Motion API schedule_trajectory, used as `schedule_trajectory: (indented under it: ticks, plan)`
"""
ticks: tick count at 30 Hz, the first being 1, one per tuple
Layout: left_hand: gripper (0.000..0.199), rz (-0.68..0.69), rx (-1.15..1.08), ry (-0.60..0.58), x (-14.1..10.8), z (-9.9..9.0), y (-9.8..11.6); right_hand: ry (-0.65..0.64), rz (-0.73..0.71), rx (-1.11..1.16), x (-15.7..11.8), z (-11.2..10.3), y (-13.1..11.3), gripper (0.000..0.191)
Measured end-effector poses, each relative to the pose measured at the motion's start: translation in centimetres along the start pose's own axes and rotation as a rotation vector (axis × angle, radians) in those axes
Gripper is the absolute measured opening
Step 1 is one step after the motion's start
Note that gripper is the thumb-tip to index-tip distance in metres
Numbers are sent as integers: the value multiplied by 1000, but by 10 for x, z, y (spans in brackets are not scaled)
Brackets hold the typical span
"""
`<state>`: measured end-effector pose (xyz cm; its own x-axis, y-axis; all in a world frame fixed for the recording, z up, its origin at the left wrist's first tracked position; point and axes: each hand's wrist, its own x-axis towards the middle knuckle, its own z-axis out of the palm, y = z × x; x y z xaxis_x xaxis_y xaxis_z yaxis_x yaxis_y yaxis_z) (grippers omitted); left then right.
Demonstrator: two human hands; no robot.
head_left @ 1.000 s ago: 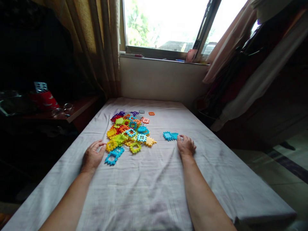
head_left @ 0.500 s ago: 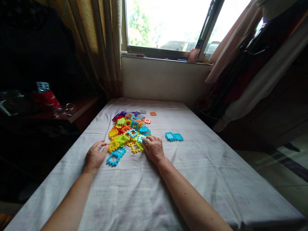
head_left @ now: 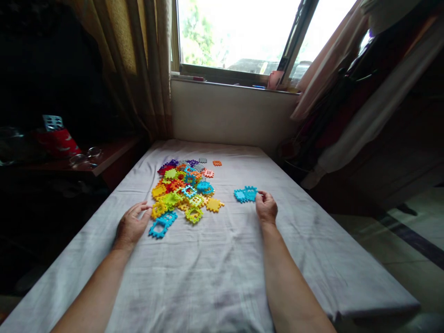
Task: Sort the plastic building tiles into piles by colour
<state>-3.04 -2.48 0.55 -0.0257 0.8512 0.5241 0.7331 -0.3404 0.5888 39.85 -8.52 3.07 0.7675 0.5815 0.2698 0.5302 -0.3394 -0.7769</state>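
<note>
A heap of colourful notched plastic tiles point(head_left: 172, 200) lies on the cloth-covered surface. Left of the heap rests my left hand point(head_left: 132, 225), fingers loosely extended, beside a yellow tile point(head_left: 158, 209) and a blue framed piece point(head_left: 159, 226). Whether its fingertips touch the yellow tile I cannot tell. Off to the right, my right hand point(head_left: 267, 207) pinches a blue window tile point(head_left: 250, 193) by its right edge, over or against the blue tiles there. A plain blue tile point(head_left: 239, 195) shows just left of it. The fingers hide part of the held tile's edge.
An orange tile point(head_left: 217, 163) sits apart beyond the heap. A yellow tile point(head_left: 215, 205) and a lime tile point(head_left: 194, 214) lie at its near right side. To the left, a side table point(head_left: 114, 155) bears a red container point(head_left: 58, 142) and glasses point(head_left: 79, 160). Clothes point(head_left: 333, 138) hang at right.
My right hand has moved from the heap rightward to the separate blue tiles, bringing a blue window tile. Yellow and lime tiles at the heap's near edge have shifted. My left hand stays about where it was.
</note>
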Motion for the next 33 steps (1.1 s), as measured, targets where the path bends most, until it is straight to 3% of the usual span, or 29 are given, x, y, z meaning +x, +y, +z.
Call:
schedule_trajectory:
  ticks: [3,8,12,18,21,27,33]
  plan:
    - [36,40,-22,-21,0,-4,7,-106,72,-123,8,-16,12,30]
    - [42,187,-20,-138,1,-16,17,-251,34,-402,1,-21,7,27]
    - [51,219,15,-269,1,-26,9,-224,-8,-442,-5,-14,5,26]
    - [73,169,158,-601,-1,-35,-6,-175,-88,-453,-8,-5,11,27]
    - [76,153,228,-680,-1,-37,-7,-137,-100,-428,-8,-3,14,28]
    - [69,156,210,-710,-4,-37,-6,10,-222,-311,-8,4,17,25]
    - [65,118,122,-627,-6,-33,-5,100,-570,-106,-20,15,3,27]
